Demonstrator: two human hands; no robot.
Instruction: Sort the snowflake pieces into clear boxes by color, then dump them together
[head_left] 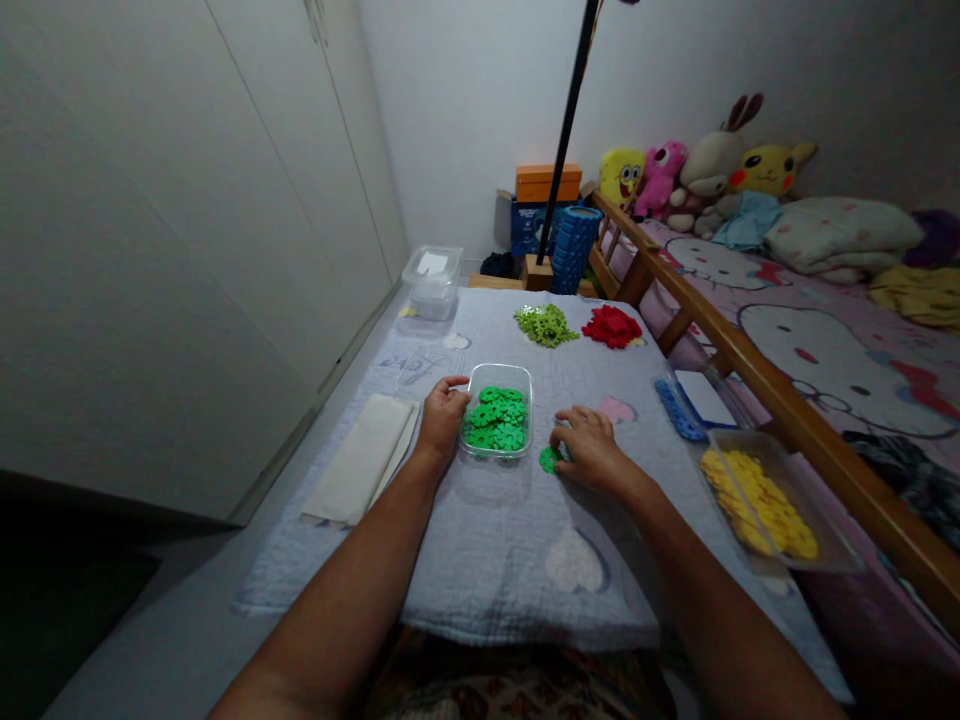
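Landmark: clear container (pixel 499 377). Left hand (pixel 444 415): fingers along container's left wall; firmness of grip cannot be told. Right hand (pixel 598 445): right of container, fingers bent over loose green disc (pixel 548 460); closure of pinch cannot be told. Disc location: just right of container, on or just above cloth (pixel 487 560). More green discs (pixel 495 422) heaped inside container. Handling (judged): disc light, thin, fairly stiff, probably smooth plastic; low breakage risk. Grip point: outer edge, thumb opposing index finger. Container probably light, walls flexible; steady at rim, avoid squeezing.

Green discs (pixel 495 418) in clear tub (pixel 500 367)
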